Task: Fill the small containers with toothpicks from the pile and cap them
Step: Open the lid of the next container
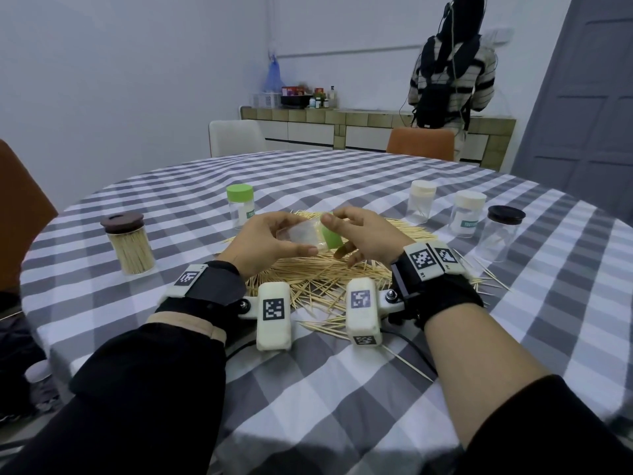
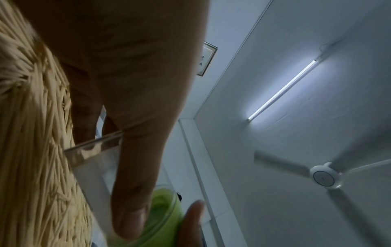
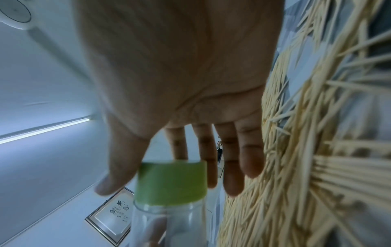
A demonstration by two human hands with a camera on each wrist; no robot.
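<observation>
A small clear container (image 1: 306, 238) with a green cap (image 1: 331, 238) lies tilted on its side in the air above the toothpick pile (image 1: 325, 275). My left hand (image 1: 287, 234) grips its clear body (image 2: 95, 167), thumb (image 2: 131, 183) across the wall. My right hand (image 1: 342, 234) pinches the green cap (image 3: 171, 182) between thumb and fingers. The container (image 3: 169, 222) looks empty. The cap (image 2: 165, 208) sits on the mouth. The pile (image 2: 31, 133) spreads under both hands (image 3: 296, 150).
A filled brown-lidded jar (image 1: 128, 243) stands at the left and a green-capped jar (image 1: 239, 207) behind the pile. Two white-capped jars (image 1: 423, 200) (image 1: 467, 214) and a black-lidded jar (image 1: 501, 234) stand at the right. Chairs ring the checked table (image 1: 342, 389); a person (image 1: 452, 70) stands at the far counter.
</observation>
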